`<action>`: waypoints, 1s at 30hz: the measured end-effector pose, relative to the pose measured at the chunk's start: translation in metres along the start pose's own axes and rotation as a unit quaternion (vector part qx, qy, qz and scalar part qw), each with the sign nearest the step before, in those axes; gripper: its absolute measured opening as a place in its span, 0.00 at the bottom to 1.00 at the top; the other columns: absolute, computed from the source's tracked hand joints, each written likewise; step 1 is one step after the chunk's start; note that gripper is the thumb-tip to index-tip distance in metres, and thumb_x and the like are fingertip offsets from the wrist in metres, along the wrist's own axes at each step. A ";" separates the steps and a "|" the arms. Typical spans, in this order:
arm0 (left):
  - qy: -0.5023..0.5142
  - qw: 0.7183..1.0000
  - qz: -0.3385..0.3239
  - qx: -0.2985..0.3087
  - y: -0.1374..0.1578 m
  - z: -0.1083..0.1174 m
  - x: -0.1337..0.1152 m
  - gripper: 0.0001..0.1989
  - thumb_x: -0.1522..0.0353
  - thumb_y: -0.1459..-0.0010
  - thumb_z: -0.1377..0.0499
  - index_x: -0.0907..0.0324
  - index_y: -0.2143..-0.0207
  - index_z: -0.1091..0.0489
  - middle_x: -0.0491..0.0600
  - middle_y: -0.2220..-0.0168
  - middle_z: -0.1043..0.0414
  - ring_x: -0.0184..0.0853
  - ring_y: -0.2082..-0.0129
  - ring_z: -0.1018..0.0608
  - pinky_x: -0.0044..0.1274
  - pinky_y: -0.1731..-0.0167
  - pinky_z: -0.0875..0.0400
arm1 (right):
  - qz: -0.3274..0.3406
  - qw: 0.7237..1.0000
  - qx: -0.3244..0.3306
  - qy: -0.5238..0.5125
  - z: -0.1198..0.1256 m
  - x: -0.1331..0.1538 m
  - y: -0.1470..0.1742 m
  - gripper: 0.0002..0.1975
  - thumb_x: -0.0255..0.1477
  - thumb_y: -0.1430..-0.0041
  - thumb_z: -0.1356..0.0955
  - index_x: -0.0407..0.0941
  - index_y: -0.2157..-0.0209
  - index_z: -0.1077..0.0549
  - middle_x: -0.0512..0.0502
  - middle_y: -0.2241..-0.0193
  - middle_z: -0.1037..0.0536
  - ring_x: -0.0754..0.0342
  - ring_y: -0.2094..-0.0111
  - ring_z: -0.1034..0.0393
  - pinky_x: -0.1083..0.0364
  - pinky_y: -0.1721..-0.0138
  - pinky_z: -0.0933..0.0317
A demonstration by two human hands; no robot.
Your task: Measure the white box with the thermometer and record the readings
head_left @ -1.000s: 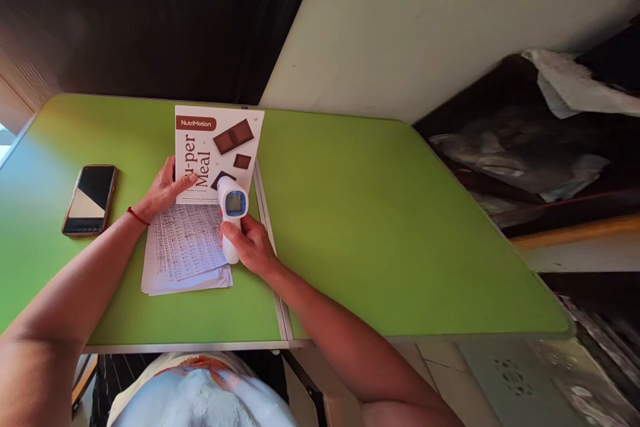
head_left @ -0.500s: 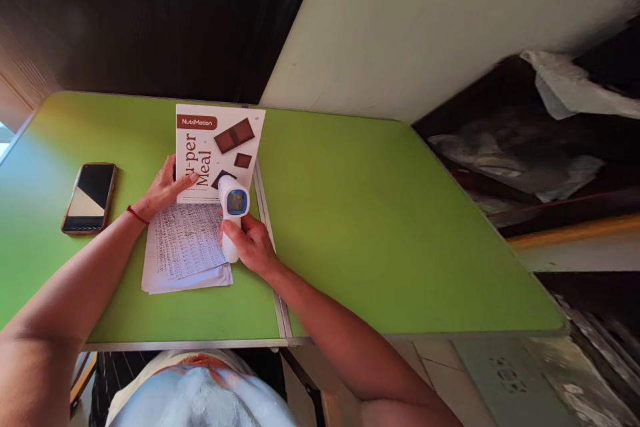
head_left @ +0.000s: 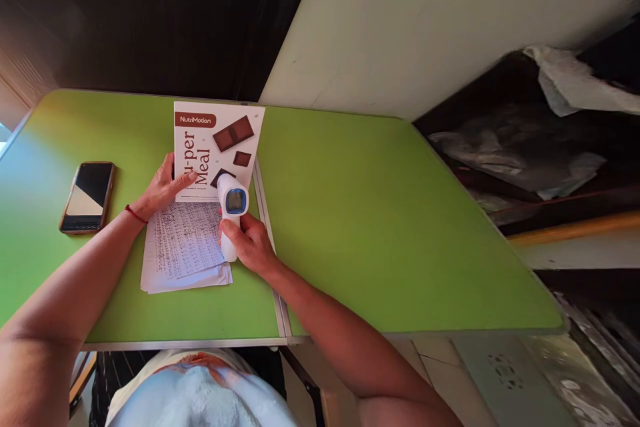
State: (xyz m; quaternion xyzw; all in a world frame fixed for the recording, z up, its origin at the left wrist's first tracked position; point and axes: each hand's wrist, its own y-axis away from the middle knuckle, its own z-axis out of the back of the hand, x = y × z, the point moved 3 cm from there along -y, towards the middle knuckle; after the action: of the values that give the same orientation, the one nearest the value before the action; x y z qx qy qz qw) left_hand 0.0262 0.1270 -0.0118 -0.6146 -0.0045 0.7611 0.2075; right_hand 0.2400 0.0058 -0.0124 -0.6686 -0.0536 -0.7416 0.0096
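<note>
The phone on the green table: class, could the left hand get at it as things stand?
Probably not without letting go first: the left hand holds the white box. Otherwise the way looks free, with nothing seen between it and the phone.

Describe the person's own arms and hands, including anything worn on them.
The left arm and right arm show no sleeves. The left hand and right hand are ungloved. A thin red band circles the left wrist; nothing shows on the right wrist. Some fingers are hidden, so rings cannot be ruled out.
</note>
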 end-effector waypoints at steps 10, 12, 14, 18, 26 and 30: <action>0.000 1.000 -0.012 -0.007 0.000 0.000 0.003 0.31 0.45 0.39 0.31 0.54 0.43 0.30 0.54 0.46 0.22 0.50 0.46 0.21 0.45 0.44 0.25 | 0.001 1.000 -0.004 0.011 0.001 -0.001 0.001 0.20 0.53 0.44 0.30 0.49 0.69 0.29 0.49 0.75 0.27 0.52 0.72 0.32 0.53 0.71 0.33; -0.005 1.000 -0.014 -0.006 0.000 0.000 0.002 0.32 0.45 0.39 0.32 0.54 0.42 0.31 0.55 0.46 0.22 0.50 0.46 0.21 0.45 0.45 0.25 | 0.000 1.000 -0.002 0.016 0.001 -0.001 0.001 0.21 0.53 0.44 0.30 0.49 0.69 0.30 0.49 0.75 0.27 0.52 0.72 0.31 0.53 0.71 0.33; -0.005 1.000 -0.010 -0.005 0.000 0.000 0.002 0.32 0.45 0.39 0.32 0.54 0.42 0.31 0.55 0.46 0.22 0.50 0.46 0.21 0.45 0.45 0.25 | -0.005 1.000 -0.003 0.015 0.001 0.000 0.001 0.21 0.53 0.44 0.30 0.49 0.69 0.30 0.49 0.75 0.27 0.52 0.72 0.31 0.53 0.71 0.33; -0.002 1.000 -0.009 -0.009 0.000 -0.001 0.002 0.33 0.44 0.40 0.32 0.54 0.43 0.30 0.55 0.46 0.23 0.51 0.45 0.22 0.45 0.44 0.25 | -0.010 1.000 -0.004 0.009 0.001 -0.001 0.000 0.22 0.54 0.45 0.30 0.49 0.69 0.29 0.49 0.74 0.27 0.52 0.72 0.32 0.53 0.71 0.34; -0.001 1.000 -0.003 -0.011 -0.001 -0.001 0.000 0.34 0.43 0.41 0.31 0.55 0.44 0.30 0.55 0.47 0.23 0.51 0.46 0.22 0.44 0.44 0.26 | 0.003 1.000 -0.011 0.011 0.002 -0.002 0.000 0.21 0.53 0.45 0.30 0.48 0.68 0.28 0.49 0.75 0.26 0.52 0.72 0.32 0.53 0.71 0.34; -0.007 1.000 -0.002 -0.009 -0.001 -0.001 0.001 0.35 0.42 0.41 0.32 0.55 0.42 0.31 0.57 0.45 0.23 0.52 0.45 0.22 0.46 0.44 0.27 | -0.001 1.000 -0.012 0.007 0.002 -0.001 0.000 0.20 0.52 0.45 0.30 0.49 0.68 0.28 0.49 0.75 0.27 0.52 0.72 0.32 0.53 0.71 0.34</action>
State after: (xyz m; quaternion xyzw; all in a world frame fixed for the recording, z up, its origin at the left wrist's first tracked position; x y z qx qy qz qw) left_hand 0.0277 0.1281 -0.0130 -0.6113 -0.0138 0.7647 0.2031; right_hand 0.2419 0.0061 -0.0131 -0.6637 -0.0458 -0.7466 0.0011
